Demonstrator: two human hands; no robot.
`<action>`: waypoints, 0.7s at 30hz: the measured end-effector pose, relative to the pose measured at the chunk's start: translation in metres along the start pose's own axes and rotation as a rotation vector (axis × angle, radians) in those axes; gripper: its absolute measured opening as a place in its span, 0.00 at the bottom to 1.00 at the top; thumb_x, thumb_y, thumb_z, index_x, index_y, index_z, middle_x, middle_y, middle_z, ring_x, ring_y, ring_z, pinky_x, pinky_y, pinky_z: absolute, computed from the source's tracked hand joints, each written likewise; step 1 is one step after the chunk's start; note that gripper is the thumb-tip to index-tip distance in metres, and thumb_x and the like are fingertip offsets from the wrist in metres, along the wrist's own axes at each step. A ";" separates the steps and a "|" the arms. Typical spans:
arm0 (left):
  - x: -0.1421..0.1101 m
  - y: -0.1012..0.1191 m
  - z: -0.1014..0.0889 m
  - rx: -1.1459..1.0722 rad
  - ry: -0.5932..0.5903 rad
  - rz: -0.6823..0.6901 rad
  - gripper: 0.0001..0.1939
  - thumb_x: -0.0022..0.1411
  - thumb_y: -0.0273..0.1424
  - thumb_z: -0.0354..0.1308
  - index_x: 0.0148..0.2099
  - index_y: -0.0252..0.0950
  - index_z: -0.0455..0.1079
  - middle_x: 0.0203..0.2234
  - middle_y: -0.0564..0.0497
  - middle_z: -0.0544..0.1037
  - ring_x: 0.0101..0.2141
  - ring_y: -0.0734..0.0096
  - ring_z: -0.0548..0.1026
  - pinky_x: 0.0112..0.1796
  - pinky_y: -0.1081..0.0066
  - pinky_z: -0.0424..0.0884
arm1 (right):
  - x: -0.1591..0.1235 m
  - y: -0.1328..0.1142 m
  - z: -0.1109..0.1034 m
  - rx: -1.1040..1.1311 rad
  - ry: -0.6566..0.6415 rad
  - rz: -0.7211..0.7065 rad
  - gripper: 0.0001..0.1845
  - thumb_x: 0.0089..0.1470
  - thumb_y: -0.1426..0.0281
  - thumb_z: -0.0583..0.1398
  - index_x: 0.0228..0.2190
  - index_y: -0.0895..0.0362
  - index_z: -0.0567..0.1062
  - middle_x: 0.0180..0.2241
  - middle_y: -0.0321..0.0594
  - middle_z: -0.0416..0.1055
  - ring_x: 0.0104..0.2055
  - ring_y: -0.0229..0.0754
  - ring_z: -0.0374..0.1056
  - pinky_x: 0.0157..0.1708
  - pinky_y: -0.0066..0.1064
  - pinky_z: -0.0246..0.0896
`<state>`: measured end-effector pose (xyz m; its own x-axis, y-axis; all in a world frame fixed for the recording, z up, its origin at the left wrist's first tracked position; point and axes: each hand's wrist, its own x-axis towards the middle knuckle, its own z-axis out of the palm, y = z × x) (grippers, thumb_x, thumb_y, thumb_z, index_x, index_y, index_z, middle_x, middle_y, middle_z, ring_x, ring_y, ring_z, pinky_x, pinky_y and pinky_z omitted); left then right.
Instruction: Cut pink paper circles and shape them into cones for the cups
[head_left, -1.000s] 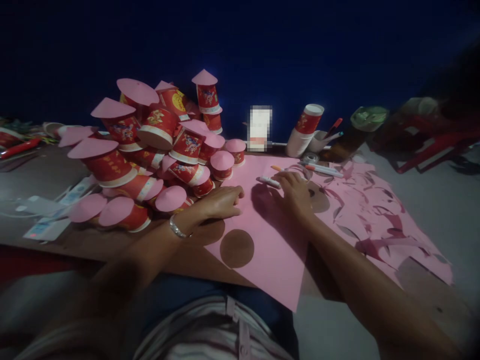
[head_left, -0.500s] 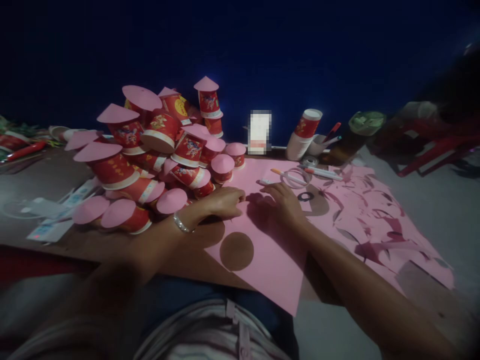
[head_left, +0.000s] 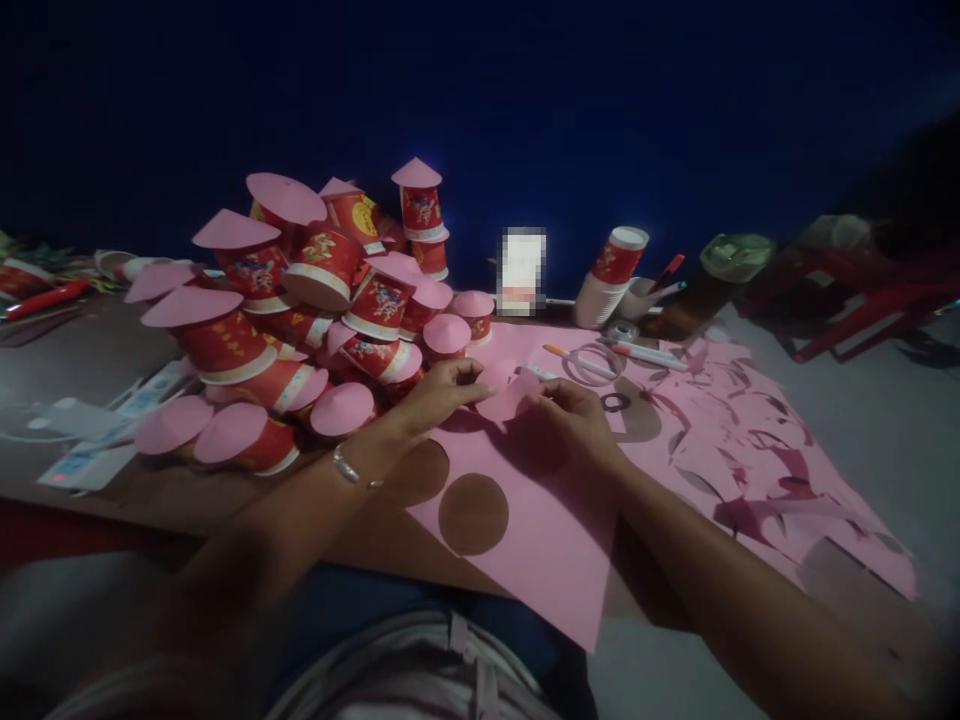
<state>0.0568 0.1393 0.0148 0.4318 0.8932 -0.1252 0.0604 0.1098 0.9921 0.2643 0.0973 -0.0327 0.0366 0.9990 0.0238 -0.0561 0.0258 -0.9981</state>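
Observation:
Between my two hands is a round pink paper disc (head_left: pixel 507 394), raised above a larger pink paper sheet (head_left: pixel 551 560) that has round holes cut in it. My left hand (head_left: pixel 442 393) pinches the disc's left edge; a silver bracelet circles that wrist. On the right edge, my right hand (head_left: pixel 574 415) pinches the paper between thumb and fingers. A white marker (head_left: pixel 538 373) lies just behind the disc. Left of my hands stands a heap of red patterned paper cups (head_left: pixel 262 275) topped with pink paper cones (head_left: pixel 342 409).
Pink paper scraps (head_left: pixel 780 450) cover the right side. Behind them are a roll of tape (head_left: pixel 622 333), an orange-capped pen (head_left: pixel 577 358), stacked paper cups (head_left: pixel 611 275) and a bottle (head_left: pixel 697 290). A power strip (head_left: pixel 105 430) lies at left, a red stool (head_left: pixel 847 300) at far right.
The pink disc has come up off the sheet and is now visible between both hands. My right hand has turned and pulled back slightly; my left fingers now pinch the disc's edge.

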 end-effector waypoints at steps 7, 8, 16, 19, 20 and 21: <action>0.003 -0.015 0.001 -0.108 0.076 0.060 0.13 0.51 0.38 0.68 0.33 0.34 0.72 0.27 0.55 0.72 0.28 0.77 0.67 0.32 0.75 0.64 | -0.005 -0.002 0.002 -0.011 -0.047 0.047 0.15 0.46 0.57 0.70 0.26 0.55 0.76 0.25 0.37 0.74 0.25 0.39 0.66 0.25 0.30 0.58; 0.004 -0.018 0.000 -0.105 0.096 0.071 0.13 0.51 0.37 0.68 0.33 0.34 0.72 0.26 0.56 0.72 0.28 0.78 0.67 0.32 0.75 0.63 | -0.005 -0.002 0.003 -0.027 -0.034 0.024 0.15 0.46 0.57 0.70 0.26 0.55 0.76 0.26 0.37 0.74 0.26 0.40 0.66 0.26 0.31 0.59; 0.001 -0.019 -0.004 -0.065 0.005 -0.006 0.12 0.52 0.36 0.67 0.31 0.33 0.71 0.25 0.55 0.71 0.26 0.78 0.66 0.29 0.75 0.61 | -0.007 -0.003 0.006 -0.107 -0.005 -0.104 0.11 0.51 0.60 0.68 0.26 0.54 0.77 0.30 0.38 0.73 0.32 0.42 0.67 0.34 0.34 0.61; 0.000 -0.019 -0.004 -0.077 -0.034 -0.075 0.12 0.51 0.37 0.67 0.31 0.33 0.71 0.24 0.55 0.71 0.25 0.77 0.67 0.28 0.74 0.62 | -0.007 -0.002 0.007 -0.110 -0.022 -0.164 0.12 0.50 0.60 0.69 0.25 0.53 0.75 0.33 0.39 0.72 0.38 0.45 0.69 0.37 0.35 0.63; 0.000 -0.019 -0.005 -0.076 -0.050 -0.092 0.12 0.51 0.37 0.67 0.31 0.33 0.71 0.25 0.54 0.71 0.26 0.77 0.68 0.28 0.74 0.63 | -0.007 -0.002 0.008 -0.107 -0.023 -0.178 0.13 0.50 0.60 0.69 0.24 0.53 0.75 0.33 0.39 0.72 0.41 0.47 0.69 0.39 0.36 0.63; -0.001 -0.019 -0.005 -0.071 -0.064 -0.100 0.12 0.52 0.37 0.67 0.31 0.34 0.71 0.25 0.54 0.72 0.26 0.76 0.68 0.28 0.74 0.63 | -0.007 -0.002 0.008 -0.100 -0.021 -0.182 0.13 0.49 0.59 0.69 0.24 0.53 0.74 0.33 0.39 0.72 0.44 0.49 0.69 0.41 0.37 0.64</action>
<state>0.0509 0.1389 -0.0041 0.4833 0.8469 -0.2218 0.0432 0.2300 0.9722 0.2560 0.0904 -0.0304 0.0162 0.9787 0.2045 0.0490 0.2035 -0.9778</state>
